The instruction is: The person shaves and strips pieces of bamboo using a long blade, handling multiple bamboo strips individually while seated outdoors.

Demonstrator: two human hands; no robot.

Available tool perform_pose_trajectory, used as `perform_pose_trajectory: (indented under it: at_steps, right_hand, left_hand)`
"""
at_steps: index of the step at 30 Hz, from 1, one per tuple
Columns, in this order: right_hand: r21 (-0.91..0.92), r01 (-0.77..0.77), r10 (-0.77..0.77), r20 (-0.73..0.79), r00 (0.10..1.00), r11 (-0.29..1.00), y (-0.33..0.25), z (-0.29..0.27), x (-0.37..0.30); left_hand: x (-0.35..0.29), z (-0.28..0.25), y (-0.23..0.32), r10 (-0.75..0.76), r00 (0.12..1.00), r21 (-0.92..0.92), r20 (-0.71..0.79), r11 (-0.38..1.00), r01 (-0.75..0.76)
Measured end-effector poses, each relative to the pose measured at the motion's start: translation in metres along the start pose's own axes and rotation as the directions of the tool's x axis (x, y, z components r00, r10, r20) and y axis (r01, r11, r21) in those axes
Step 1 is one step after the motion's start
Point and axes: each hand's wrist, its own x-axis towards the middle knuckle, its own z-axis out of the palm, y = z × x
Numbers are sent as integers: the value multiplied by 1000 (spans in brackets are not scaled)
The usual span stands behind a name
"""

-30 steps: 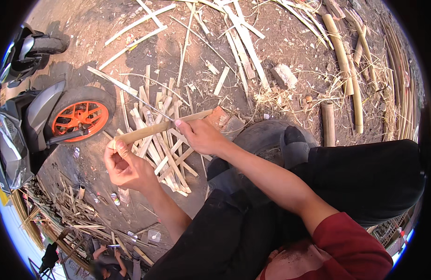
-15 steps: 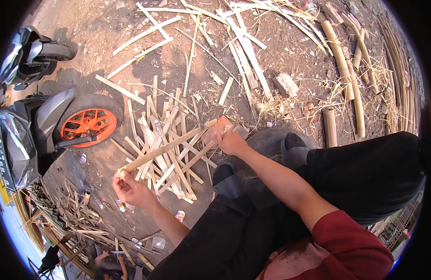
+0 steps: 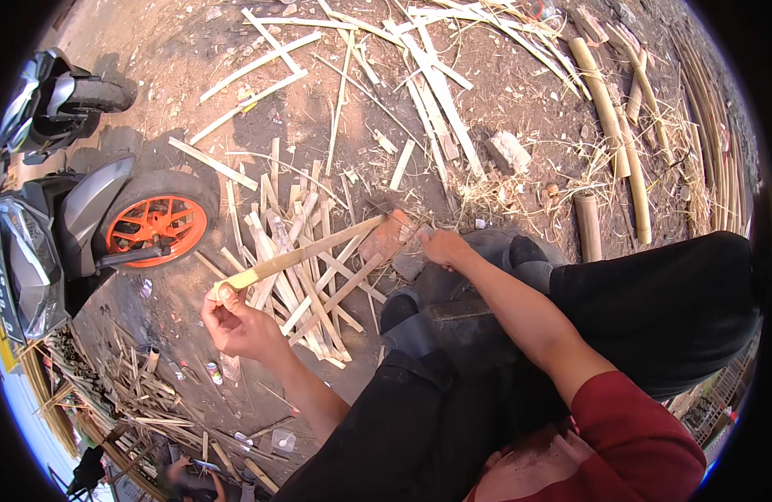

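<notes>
My left hand [image 3: 239,322] is closed, pinching the near end of a bamboo strip [image 3: 298,258] between thumb and fingers. The strip slants up to the right, and its far end reaches a reddish brick [image 3: 390,234]. Close to my left thumb the strip's surface is pale yellow, while the rest looks browner. My right hand [image 3: 444,248] is closed round the handle of a knife, just right of the brick. The knife's dark blade [image 3: 387,204] is smeared by motion. Beneath the strip lies a heap of split bamboo pieces [image 3: 306,297].
A motorbike with an orange-rimmed wheel [image 3: 156,226] stands at the left. By my sandalled feet lies a dark tyre [image 3: 478,255]. Bamboo poles [image 3: 599,100] and a stone block [image 3: 510,152] lie at the upper right. Another person's arm [image 3: 185,473] shows at the lower left.
My right hand has moved right, away from the strip, and the blade now shows as a blur. A longer pale yellow stretch shows on the strip near my left hand.
</notes>
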Motion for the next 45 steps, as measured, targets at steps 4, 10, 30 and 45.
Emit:
perform_pose_trajectory:
  at_steps: [4, 10, 30, 45]
  right_hand:
    - [243, -78, 57, 92, 994, 967, -47, -13, -2]
    - [625, 186, 39, -327, 944, 758, -87, 17, 8]
    - [716, 558, -335, -450, 828, 420, -162, -54, -48]
    - [261, 496, -422, -291, 859, 828, -133, -54, -49]
  left_hand:
    - [1, -12, -16, -62, 996, -32, -63, 998, 60]
    - [-14, -70, -41, -463, 871, -352, -163, 852, 387]
    - [25, 66, 62, 76, 767, -361, 637, 908, 210]
    - [-9, 48, 3, 160, 840, -552, 518, 813, 185]
